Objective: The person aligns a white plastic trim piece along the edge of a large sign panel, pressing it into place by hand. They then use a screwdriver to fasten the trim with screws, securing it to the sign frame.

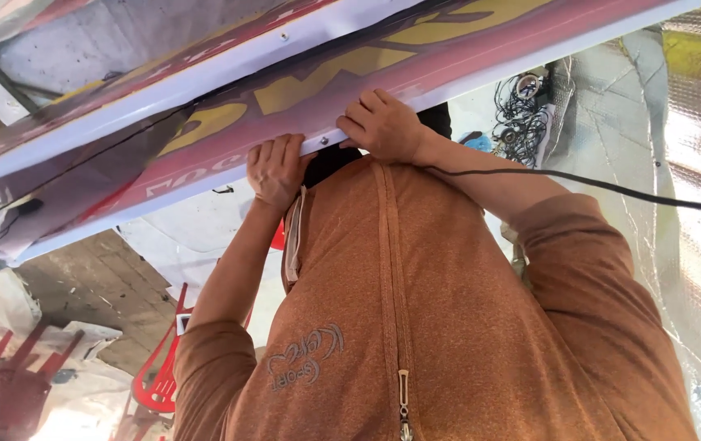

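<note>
Two hands on one job: left hand (277,167) and right hand (383,122) are both curled shut over the lower white edge strip of a printed sign panel (228,122), which lies slantwise just beyond the person's orange zip hoodie (448,327).

Step, by judgement: steadying or seating that edge. Any shift calls for even grip on both sides, as the strip looks thin and rigid.

Panel face is glossy vinyl, red w/ yellow shapes. A black cable (612,186) crosses the right forearm (slack). Crinkled silver foil sheeting (694,163) is at right.
</note>
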